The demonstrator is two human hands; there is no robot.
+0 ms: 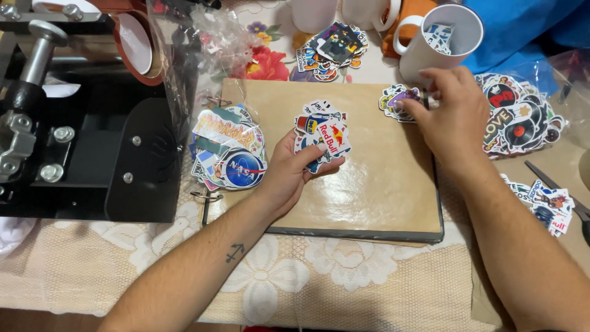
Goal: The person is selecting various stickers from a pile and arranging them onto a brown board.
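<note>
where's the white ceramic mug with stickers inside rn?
In the head view, the white ceramic mug stands at top right, just beyond the tan mat, directly behind the right hand.

The small stack of stickers (322, 134) was a fan of die-cut pieces in many colours, with white borders, and it lay in the open palm of the left hand (294, 169). The thumb pressed on the top sticker, a white one with red and blue print, so the stack stayed together a little above the tan board. The pieces overlapped each other and pointed in different directions. A second small pile of stickers (399, 101) lay flat on the far right corner of the same board. It showed purple, white and yellow colours, and the fingers of the right hand (452, 114) touched its right edge.
</note>
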